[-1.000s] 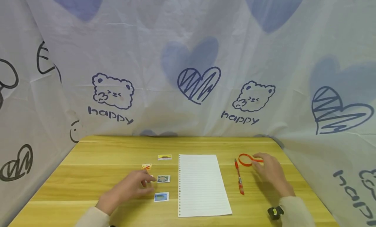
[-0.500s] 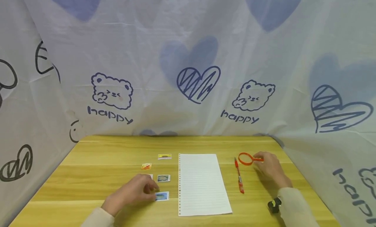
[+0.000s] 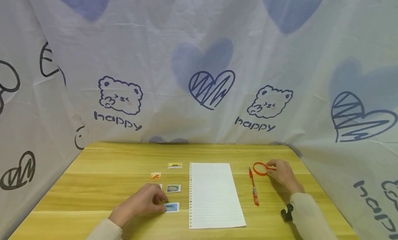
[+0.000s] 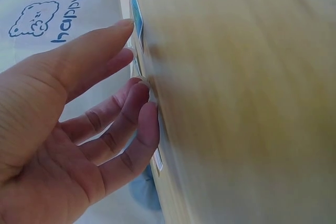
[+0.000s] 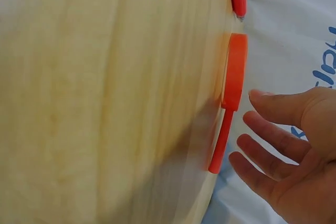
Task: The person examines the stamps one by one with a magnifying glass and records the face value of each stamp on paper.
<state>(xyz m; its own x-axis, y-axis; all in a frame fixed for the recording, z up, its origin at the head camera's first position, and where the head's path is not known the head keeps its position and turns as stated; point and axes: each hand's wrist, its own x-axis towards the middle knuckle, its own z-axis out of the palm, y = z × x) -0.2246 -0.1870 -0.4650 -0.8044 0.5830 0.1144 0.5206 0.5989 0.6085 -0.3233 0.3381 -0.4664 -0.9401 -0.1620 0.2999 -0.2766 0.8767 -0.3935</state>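
My left hand is low over the left of the table, its thumb tip at the left edge of a small blue stamp. In the left wrist view the loosely bent fingers stand apart from the thumb, and I cannot tell whether the thumb touches the stamp. My right hand hovers by the handle of a red magnifying glass. The right wrist view shows its fingers spread, apart from the magnifying glass.
A green stamp, an orange one and a yellow one lie beyond the left hand, which partly covers another stamp. Lined paper lies mid-table, with a red pen to its right. Printed cloth surrounds the table.
My left hand has come nearer and slightly right, from beside the green stamp to the blue stamp's edge. The right hand has shifted slightly left by the magnifying glass. The stamps stay put.
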